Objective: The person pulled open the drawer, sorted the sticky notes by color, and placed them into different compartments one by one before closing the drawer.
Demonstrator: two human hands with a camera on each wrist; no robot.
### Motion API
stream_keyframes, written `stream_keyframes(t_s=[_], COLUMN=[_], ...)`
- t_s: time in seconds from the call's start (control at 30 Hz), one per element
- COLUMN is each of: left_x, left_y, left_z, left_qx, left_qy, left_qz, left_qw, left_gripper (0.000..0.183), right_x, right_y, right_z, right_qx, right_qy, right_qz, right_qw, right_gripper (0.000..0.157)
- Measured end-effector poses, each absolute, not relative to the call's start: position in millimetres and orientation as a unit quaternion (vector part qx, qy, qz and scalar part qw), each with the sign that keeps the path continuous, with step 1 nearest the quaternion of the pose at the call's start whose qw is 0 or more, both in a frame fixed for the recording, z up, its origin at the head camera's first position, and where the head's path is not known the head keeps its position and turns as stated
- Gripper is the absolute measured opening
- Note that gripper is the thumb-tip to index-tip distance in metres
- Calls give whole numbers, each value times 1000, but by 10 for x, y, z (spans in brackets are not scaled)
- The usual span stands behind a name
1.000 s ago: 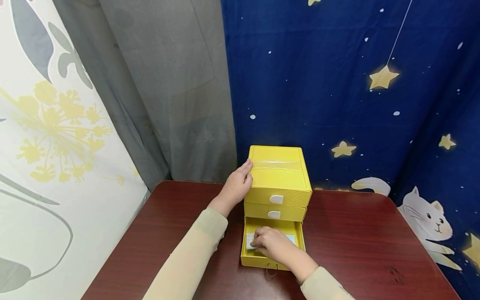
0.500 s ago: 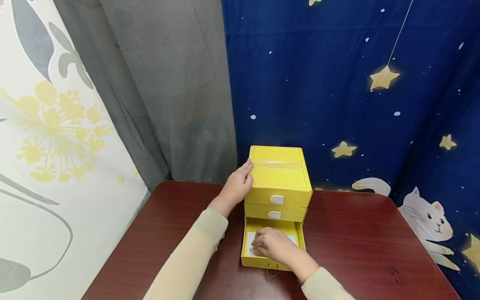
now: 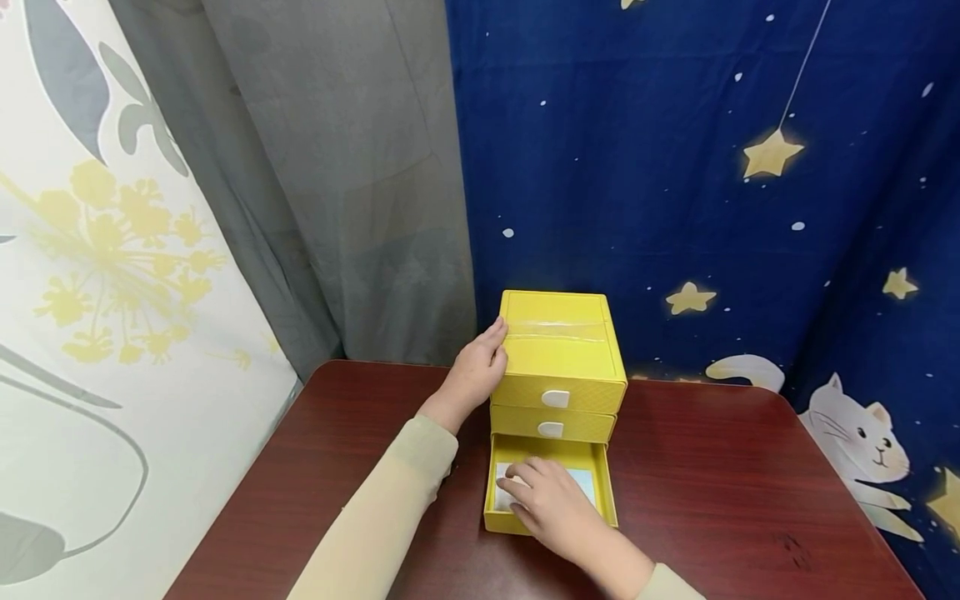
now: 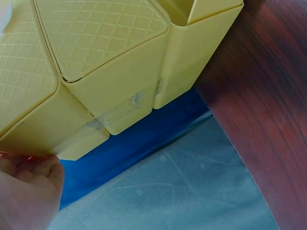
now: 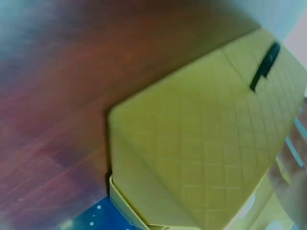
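A yellow drawer box [image 3: 558,354] stands on the table, its bottom drawer [image 3: 504,523] pulled out. White and pale-blue paper [image 3: 583,478] lies inside that drawer, partly covered by my right hand [image 3: 555,507]. The right hand hovers over it with loosely spread fingers and appears to grip nothing. In the blurred right wrist view, the drawer's quilted front [image 5: 201,143] fills the middle, the hand [image 5: 292,189] just at the right edge. My left hand [image 3: 476,367] rests against the box's left side, fingers extended; the left wrist view shows it [image 4: 31,191] touching the box's edge.
The dark red table [image 3: 720,483] extends to both sides of the box. Behind it hang a grey curtain [image 3: 375,208] and a blue star-patterned curtain [image 3: 600,167]. The two upper drawers [image 3: 517,421] are closed, with white tabs. Clear tape [image 3: 555,331] crosses the top.
My right hand has spread its fingers from a pinch and shifted slightly toward me. More of the white paper shows on the left side of the drawer than a second ago. The left hand stays put.
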State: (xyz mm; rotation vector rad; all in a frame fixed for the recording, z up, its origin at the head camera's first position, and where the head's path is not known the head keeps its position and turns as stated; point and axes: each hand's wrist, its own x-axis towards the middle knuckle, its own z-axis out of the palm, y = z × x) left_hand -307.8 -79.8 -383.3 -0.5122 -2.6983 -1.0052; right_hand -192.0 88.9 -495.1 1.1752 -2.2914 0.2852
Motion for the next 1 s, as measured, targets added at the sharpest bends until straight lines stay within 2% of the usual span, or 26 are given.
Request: stream_keyframes(t_s=[0.13, 0.27, 0.47, 0.67, 0.83, 1.0], left_x=[-3083, -3090, -3095, -3088, -3095, -3090], left_y=[-796, -799, -789, -790, -790, -796], left_z=[-3830, -3832, -3826, -3816, -3825, -3833], left_qx=[-175, -176, -174, -174, -176, -174], left_qy=[-918, -917, -919, -917, -916, -917], left_qz=[-340, -341, -340, -343, -344, -344], left_qw=[107, 106, 102, 104, 106, 105], left_gripper=[47, 47, 47, 47, 47, 47], right_x=[-1819, -1762, -1731, -1714, -1722, -1768], right_y=[940, 1022, 1216, 1329, 1325, 1273], right_z=[-5016, -5088, -5193, -5213, -5207, -5199], right_qx=[444, 450, 433, 427, 448, 468], right_qy=[-839, -833, -850, -851, -825, -798], right_qz=[87, 72, 56, 57, 64, 78], right_qw=[302, 312, 294, 302, 339, 371], right_gripper=[45, 48, 49, 38, 47, 44])
